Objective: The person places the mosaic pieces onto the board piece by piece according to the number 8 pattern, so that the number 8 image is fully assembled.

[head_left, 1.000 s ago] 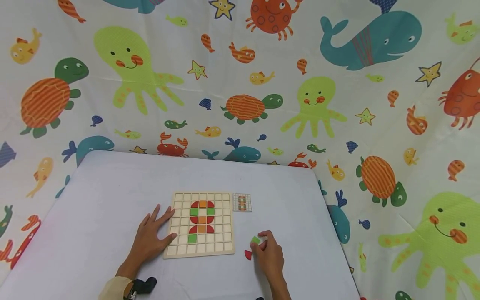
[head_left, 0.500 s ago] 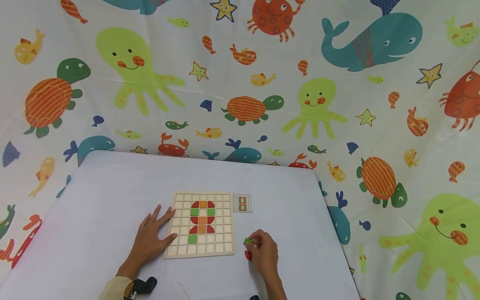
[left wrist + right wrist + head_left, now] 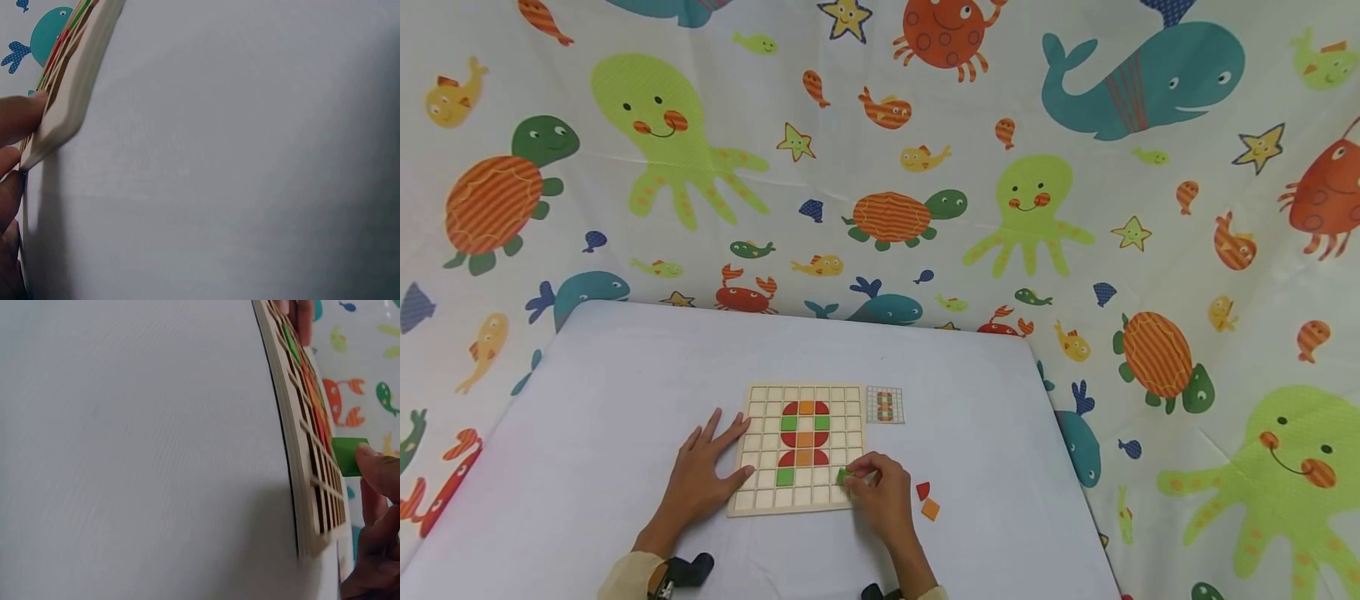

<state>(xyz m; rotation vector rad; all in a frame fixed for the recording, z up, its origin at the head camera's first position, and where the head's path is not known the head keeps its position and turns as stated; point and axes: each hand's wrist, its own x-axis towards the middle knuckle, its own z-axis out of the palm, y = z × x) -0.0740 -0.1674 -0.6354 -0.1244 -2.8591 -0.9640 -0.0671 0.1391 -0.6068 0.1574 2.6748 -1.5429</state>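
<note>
A wooden grid board lies on the white table, with red, orange and green tiles set in its middle cells. My left hand rests at the board's left edge, fingers spread and thumb on the frame; the left wrist view shows the thumb on the board's rim. Over the lower right cells, my right hand pinches a green square tile between thumb and fingers. A single green tile sits in a lower cell, left of the middle column.
A small pattern card lies beside the board's upper right corner. To the right of my right hand are a loose red quarter-round tile and an orange square tile. A sea-animal cloth hangs behind the table.
My right hand has lifted the green tile and carried it left over the board. The loose red and orange tiles are now uncovered. The left hand has stayed in place.
</note>
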